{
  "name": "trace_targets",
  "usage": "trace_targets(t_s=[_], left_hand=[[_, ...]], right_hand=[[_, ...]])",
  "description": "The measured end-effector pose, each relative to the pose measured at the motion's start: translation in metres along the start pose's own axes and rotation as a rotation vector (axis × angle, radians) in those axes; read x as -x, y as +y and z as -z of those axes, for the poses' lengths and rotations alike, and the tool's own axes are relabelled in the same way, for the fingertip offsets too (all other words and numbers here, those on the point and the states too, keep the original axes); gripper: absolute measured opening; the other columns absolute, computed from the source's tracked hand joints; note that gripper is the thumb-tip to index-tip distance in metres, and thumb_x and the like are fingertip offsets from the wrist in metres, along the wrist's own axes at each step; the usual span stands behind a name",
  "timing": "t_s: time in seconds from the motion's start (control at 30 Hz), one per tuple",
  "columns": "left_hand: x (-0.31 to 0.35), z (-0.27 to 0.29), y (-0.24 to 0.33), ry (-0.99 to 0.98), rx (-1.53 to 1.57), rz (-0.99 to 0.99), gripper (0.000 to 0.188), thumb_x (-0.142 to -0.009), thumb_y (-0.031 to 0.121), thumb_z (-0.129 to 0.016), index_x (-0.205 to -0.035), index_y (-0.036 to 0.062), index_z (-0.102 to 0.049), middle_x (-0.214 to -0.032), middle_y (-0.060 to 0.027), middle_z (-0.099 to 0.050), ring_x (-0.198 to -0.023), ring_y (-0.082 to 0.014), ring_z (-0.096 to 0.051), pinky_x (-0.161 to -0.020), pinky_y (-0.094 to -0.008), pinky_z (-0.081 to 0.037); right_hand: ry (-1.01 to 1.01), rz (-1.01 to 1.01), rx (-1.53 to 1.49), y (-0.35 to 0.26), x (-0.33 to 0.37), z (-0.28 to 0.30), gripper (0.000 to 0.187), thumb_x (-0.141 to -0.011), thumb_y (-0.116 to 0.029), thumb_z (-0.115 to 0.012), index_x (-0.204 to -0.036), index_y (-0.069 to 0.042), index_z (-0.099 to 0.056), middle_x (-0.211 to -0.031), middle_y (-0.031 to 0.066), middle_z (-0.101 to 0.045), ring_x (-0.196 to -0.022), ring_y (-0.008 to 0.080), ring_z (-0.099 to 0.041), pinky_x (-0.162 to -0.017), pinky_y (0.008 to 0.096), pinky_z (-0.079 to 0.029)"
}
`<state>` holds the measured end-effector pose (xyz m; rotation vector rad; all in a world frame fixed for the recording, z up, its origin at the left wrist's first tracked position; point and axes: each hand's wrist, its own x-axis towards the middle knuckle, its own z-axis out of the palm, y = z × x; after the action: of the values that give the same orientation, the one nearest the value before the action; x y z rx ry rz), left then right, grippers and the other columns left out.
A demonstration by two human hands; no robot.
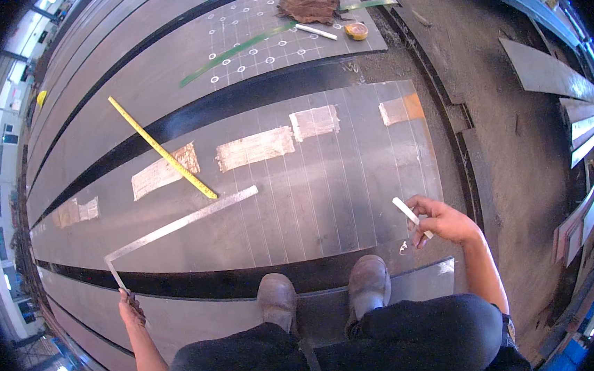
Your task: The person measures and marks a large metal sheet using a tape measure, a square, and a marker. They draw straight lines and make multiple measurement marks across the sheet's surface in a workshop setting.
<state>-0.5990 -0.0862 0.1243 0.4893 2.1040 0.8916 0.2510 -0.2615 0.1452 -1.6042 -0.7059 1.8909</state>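
on the steel plate (326, 204), left hand (131, 309) pinches the square (175, 226), its long arm pointing up-right; right hand (446, 219) pinches chalk (411, 216).

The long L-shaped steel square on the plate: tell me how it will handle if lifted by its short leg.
The L-shaped steel square looks thin and flat, so probably stiff yet light. Its long arm would likely sag or swing. The left hand touches the short leg's end, so it may pivot on the smooth grey steel plate.

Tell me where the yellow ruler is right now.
In the head view the yellow ruler lies slanted on the grey steel plate, left of centre, its lower end just above the long arm of the steel square that the left hand holds.
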Motion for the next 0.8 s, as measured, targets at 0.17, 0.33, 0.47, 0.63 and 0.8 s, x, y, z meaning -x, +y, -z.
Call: trace_targets(t_s=[0.17, 0.33, 0.47, 0.63, 0.8], left_hand=[[-0.053, 0.061, -0.038, 0.050, -0.020, -0.005, 0.038, -0.096, 0.056, -0.060, -0.091, 0.0188, -0.062, -0.069, 0.0052, -0.052, -0.052, -0.0088, -0.036, -0.047, -0.0272, -0.021], [-0.077, 0.046, -0.035, 0.044, -0.003, 0.104, 0.034, -0.098, 0.055, -0.058, -0.090, 0.0224, -0.061, -0.063, 0.0056, -0.045, -0.050, -0.0082, -0.036, -0.044, -0.0273, -0.023], [-0.137, 0.018, -0.040, -0.004, 0.172, 0.023, 0.038, -0.096, 0.055, -0.062, -0.099, 0.0165, -0.065, -0.070, 0.0041, -0.048, -0.051, -0.0097, -0.036, -0.046, -0.0267, -0.025], [-0.193, -0.069, -0.051, -0.355, 0.070, -0.025, 0.050, -0.098, 0.051, -0.058, -0.118, 0.0062, -0.063, -0.104, -0.0099, -0.063, -0.093, -0.0223, -0.058, -0.082, -0.0399, -0.046], [-0.156, -0.192, -0.073, -0.217, -0.105, -0.135, 0.057, -0.097, 0.050, -0.056, -0.129, 0.0033, -0.062, -0.119, -0.0180, -0.066, -0.111, -0.0314, -0.061, -0.096, -0.0462, -0.047]], right_hand=[[0.057, -0.041, 0.048, 0.001, 0.007, -0.010, 0.036, -0.080, 0.003, -0.051, -0.116, 0.002, -0.052, -0.090, 0.0102, -0.063, -0.071, 0.0222, -0.070, -0.064, 0.0349, -0.058], [0.213, -0.064, 0.066, 0.026, 0.030, -0.024, 0.029, -0.085, -0.004, -0.054, -0.113, 0.000, -0.057, -0.087, 0.0082, -0.064, -0.068, 0.0196, -0.067, -0.064, 0.0335, -0.055], [0.227, -0.082, 0.039, 0.054, 0.027, -0.049, 0.025, -0.087, -0.008, -0.055, -0.111, 0.000, -0.060, -0.087, 0.0078, -0.065, -0.067, 0.0167, -0.064, -0.061, 0.0315, -0.051], [0.311, -0.133, -0.036, 0.102, 0.061, -0.061, 0.029, -0.087, -0.007, -0.056, -0.114, 0.004, -0.059, -0.088, 0.0081, -0.065, -0.066, 0.0151, -0.060, -0.057, 0.0309, -0.048], [0.625, -0.227, -0.146, 0.155, 0.130, -0.092, 0.030, -0.090, -0.013, -0.058, -0.117, -0.003, -0.063, -0.087, 0.0072, -0.063, -0.067, 0.0152, -0.058, -0.058, 0.0308, -0.048]])
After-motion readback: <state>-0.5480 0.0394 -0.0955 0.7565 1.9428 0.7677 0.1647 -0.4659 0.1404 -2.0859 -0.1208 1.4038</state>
